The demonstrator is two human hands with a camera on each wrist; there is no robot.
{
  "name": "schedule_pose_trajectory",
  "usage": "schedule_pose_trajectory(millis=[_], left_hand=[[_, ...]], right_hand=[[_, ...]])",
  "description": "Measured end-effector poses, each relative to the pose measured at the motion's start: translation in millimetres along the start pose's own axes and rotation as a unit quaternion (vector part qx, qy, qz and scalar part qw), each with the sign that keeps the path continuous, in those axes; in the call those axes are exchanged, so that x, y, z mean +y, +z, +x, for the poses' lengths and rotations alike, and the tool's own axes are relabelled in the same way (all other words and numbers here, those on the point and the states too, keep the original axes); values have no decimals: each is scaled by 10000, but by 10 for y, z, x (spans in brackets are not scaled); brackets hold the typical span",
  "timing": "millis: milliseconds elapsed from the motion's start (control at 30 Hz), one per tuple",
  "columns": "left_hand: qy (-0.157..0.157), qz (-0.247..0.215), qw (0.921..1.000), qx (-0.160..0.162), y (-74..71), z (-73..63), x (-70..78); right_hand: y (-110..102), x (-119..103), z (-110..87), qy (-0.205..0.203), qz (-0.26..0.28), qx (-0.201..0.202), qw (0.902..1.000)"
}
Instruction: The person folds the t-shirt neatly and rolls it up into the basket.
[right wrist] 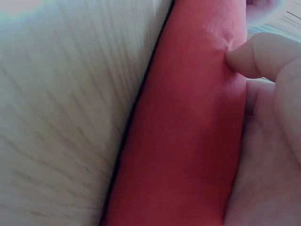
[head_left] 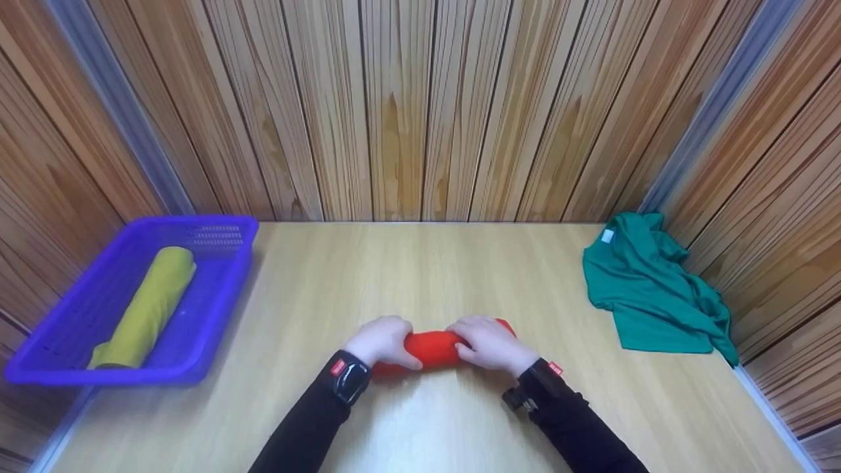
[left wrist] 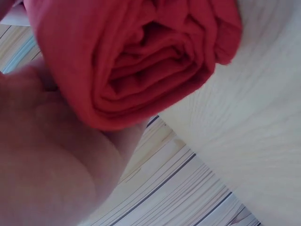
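Observation:
A red cloth (head_left: 432,348), rolled into a thick cylinder, lies across the front middle of the table. My left hand (head_left: 383,340) grips it near its left end, thumb on the near side. Toward the right end, my right hand (head_left: 489,344) holds it the same way. In the left wrist view, the end of the roll (left wrist: 146,75) shows its wound layers, with the left palm (left wrist: 51,155) beside it. The right wrist view has the right thumb (right wrist: 258,56) pressing into the smooth side of the roll (right wrist: 178,136); the right fingers are mostly hidden behind it.
At the left stands a purple plastic basket (head_left: 227,315) with a rolled yellow cloth (head_left: 146,309) inside. A crumpled green shirt (head_left: 647,289) with a white label lies at the right, against the side wall. Wood-plank walls (head_left: 401,112) border the table (head_left: 407,269) at the back and sides.

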State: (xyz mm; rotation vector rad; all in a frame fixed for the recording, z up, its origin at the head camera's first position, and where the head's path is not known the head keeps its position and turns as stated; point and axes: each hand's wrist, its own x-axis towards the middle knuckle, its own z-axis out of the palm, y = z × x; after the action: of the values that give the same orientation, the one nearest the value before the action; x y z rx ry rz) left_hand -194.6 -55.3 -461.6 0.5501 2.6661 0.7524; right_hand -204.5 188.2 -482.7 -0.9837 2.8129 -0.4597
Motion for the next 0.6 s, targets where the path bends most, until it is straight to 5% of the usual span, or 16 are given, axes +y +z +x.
schedule_pose_trajectory(millis=[267, 600], left_hand=[[69, -190, 9990, -399, 15, 202, 14], [-86, -406, 9972, -628, 54, 246, -17]], right_hand=[[21, 5, -8, -291, -179, 242, 9991], [15, 6, -23, -158, -75, 116, 9998]])
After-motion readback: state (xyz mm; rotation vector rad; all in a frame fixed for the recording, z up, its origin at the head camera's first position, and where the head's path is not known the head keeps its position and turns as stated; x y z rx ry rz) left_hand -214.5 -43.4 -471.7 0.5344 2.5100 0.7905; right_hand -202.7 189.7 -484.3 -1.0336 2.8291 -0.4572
